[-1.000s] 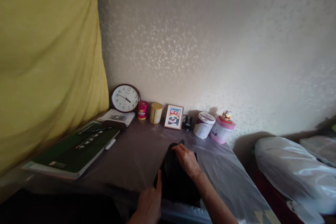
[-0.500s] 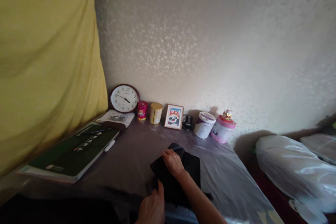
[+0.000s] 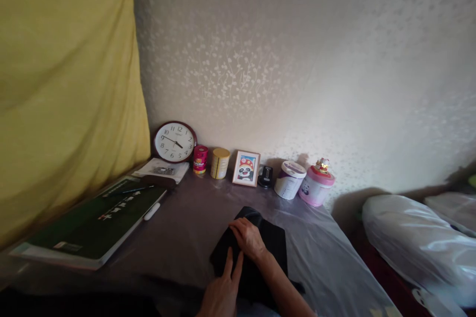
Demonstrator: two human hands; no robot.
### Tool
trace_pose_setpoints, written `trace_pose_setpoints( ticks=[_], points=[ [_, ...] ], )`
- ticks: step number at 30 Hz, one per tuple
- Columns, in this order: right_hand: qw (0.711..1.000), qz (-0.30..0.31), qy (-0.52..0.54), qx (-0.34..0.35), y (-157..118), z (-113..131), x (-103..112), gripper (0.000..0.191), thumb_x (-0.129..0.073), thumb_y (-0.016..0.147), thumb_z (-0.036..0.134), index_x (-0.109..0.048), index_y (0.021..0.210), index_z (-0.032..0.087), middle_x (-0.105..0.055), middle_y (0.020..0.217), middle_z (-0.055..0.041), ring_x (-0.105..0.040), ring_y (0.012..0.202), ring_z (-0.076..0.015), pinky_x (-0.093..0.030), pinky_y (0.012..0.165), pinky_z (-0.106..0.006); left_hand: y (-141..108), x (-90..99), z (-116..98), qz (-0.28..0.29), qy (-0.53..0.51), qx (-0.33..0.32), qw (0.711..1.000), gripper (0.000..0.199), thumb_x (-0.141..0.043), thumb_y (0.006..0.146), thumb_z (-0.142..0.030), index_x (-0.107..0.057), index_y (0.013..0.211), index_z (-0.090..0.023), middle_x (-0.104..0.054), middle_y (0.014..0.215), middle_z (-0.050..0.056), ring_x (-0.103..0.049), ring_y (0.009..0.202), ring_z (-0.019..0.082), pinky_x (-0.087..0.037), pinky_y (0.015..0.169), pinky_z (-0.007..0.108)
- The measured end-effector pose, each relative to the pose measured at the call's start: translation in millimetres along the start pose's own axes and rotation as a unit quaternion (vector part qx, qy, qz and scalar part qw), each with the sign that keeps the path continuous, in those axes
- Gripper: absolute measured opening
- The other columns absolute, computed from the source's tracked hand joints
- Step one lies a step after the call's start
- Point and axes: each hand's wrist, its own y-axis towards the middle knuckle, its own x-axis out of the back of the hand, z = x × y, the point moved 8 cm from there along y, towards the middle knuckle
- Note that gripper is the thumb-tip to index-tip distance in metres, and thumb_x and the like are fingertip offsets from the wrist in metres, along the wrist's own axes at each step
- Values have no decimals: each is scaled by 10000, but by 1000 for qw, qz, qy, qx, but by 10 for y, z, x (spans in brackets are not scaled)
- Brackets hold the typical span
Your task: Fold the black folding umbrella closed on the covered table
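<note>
A black cloth-like item lies on the grey-covered table, partly hidden under both hands. My right hand rests on its upper left part with fingers bent and pressed together; whether they pinch the black material is hard to make out. Just below it, my left hand touches the black item, two fingers stretched out and apart, pointing towards my right hand.
The grey table holds a green book at the left. Along the wall stand a clock, red tin, yellow tin, panda picture, white tub and pink tub.
My left hand has moved up and right, closer to my right hand, and two of its fingers are now spread. The view has shifted slightly.
</note>
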Motion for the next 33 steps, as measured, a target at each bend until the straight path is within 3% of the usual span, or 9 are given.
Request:
trace_pose_setpoints(
  ticks=[3, 6, 10, 15, 19, 25, 28, 33],
  points=[
    [998, -1, 47, 47, -138, 104, 58, 251, -389, 926, 260, -626, 867, 203, -664, 842, -18, -583, 821, -132, -439, 800, -253, 56, -78, -5, -23, 25, 13, 999, 796, -383, 689, 63, -171, 1390, -250, -149, 1452, 188, -674, 750, 192, -552, 647, 299],
    [995, 14, 57, 81, -227, 109, 33, 288, -367, 934, 253, -637, 859, 189, -676, 846, -28, -579, 921, -146, -404, 900, -297, 108, -158, 3, -59, 50, 34, 996, 749, -339, 724, 52, -187, 1376, -284, -195, 1446, 167, -673, 681, 179, -559, 604, 301],
    [996, 22, 39, 76, -164, -97, -9, 304, -351, 940, 264, -647, 953, 198, -679, 972, -34, -532, 1066, -156, -313, 1008, -351, 153, -225, 8, -84, 67, 62, 992, 743, -318, 733, 45, -158, 1361, -319, -236, 1440, 146, -668, 637, 169, -556, 567, 282],
    [997, 53, -1, 56, 53, -394, -45, 340, -312, 949, 260, -648, 964, 211, -673, 1010, -29, -536, 1053, -150, -301, 1000, -350, 185, -266, 15, -48, 46, 79, 995, 769, -291, 735, 56, -95, 1352, -360, -208, 1450, 130, -674, 689, 193, -557, 605, 319],
    [997, 70, -4, 14, 181, -653, -108, 352, -297, 941, 231, -648, 963, 208, -666, 1037, -34, -551, 1032, -149, -337, 947, -305, 144, -219, 48, 15, -15, 65, 998, 892, -393, 673, 67, -21, 1361, -361, -126, 1467, 157, -673, 775, 220, -544, 664, 345],
    [976, 24, 19, -214, 174, -1195, -142, 317, -354, 903, 221, -668, 866, 201, -701, 840, -73, -637, 826, -171, -396, 723, -228, 15, -5, 55, 20, -133, 7, 991, 926, -470, 621, 14, -49, 1397, -263, -132, 1471, 179, -625, 967, 217, -498, 788, 291],
    [970, -2, 32, -239, 212, -1216, -168, 374, -319, 914, 267, -671, 822, 180, -703, 793, -82, -645, 767, -175, -388, 652, -217, -38, -23, 95, 24, -84, 36, 996, 875, -400, 646, 31, -50, 1398, -247, -159, 1464, 176, -639, 930, 230, -508, 769, 317],
    [970, -24, 69, -232, 383, -1037, -303, 405, -313, 913, 327, -681, 815, 187, -706, 785, -47, -636, 747, -152, -390, 638, -193, -95, -61, 146, 19, -32, 78, 996, 828, -307, 657, 71, -64, 1396, -212, -112, 1458, 202, -662, 847, 222, -528, 705, 329]
  ],
)
